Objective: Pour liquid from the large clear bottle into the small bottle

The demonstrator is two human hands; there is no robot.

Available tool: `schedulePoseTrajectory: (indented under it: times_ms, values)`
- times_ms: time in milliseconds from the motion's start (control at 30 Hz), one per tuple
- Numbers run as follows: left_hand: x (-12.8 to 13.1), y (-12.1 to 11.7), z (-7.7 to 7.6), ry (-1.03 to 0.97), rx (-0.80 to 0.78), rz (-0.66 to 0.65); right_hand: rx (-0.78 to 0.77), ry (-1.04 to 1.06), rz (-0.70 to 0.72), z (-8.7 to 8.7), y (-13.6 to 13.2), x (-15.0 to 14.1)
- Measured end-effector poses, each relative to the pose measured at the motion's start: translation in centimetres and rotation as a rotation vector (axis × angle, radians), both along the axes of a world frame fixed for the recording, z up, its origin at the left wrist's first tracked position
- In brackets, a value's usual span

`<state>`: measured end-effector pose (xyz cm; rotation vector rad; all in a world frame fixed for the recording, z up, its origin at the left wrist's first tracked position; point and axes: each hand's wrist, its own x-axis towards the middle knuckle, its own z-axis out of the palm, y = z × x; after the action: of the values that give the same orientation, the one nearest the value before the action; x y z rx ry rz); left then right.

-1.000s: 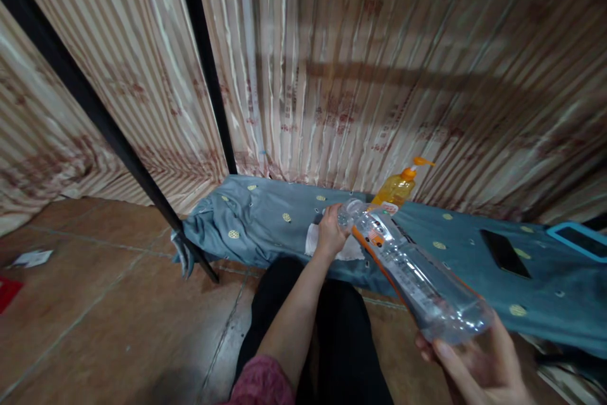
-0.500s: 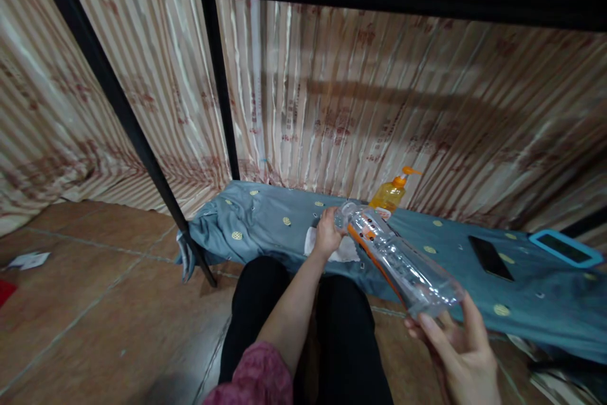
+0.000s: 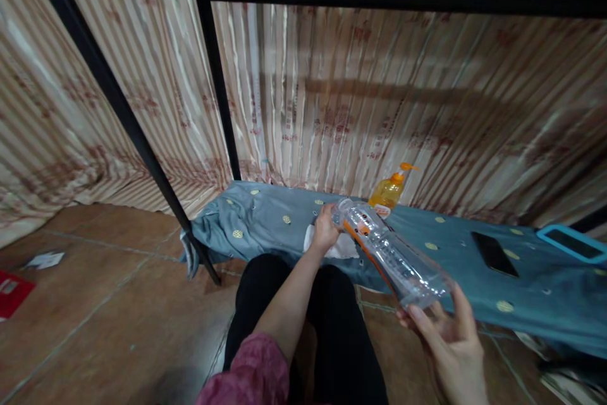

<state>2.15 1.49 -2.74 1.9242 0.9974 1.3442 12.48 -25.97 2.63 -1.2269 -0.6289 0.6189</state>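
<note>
My right hand (image 3: 443,335) grips the base of a clear plastic bottle (image 3: 389,253) with an orange label, held tilted, its neck pointing away from me. My left hand (image 3: 324,228) is closed at the bottle's neck, over a white tissue (image 3: 339,247) lying on the blue-grey cloth (image 3: 265,222). I cannot tell whether a cap is in its fingers. An orange pump bottle (image 3: 389,193) stands on the cloth just behind the clear bottle's neck.
A black phone (image 3: 494,253) and a blue-cased tablet (image 3: 571,242) lie on the cloth at the right. Black metal frame posts (image 3: 218,89) rise at the left. Striped curtains hang behind. Paper scraps (image 3: 45,259) and a red item (image 3: 12,291) lie on the tiled floor.
The view has pulled back and tilted a little. Both hands keep hold of the bottle, which now sits slightly lower and further from the camera.
</note>
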Motion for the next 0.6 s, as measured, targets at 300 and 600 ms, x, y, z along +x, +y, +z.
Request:
schedulePoseTrajectory:
  times_ms: [300, 600]
  values:
    - [0.0, -0.1, -0.1, 0.025, -0.027, 0.053, 0.000, -0.005, -0.046, 1.1, -0.1, -1.2]
    - [-0.1, -0.3, -0.3, 0.014, 0.017, 0.044, -0.054, 0.000, -0.012, 0.1, -0.6, 0.1]
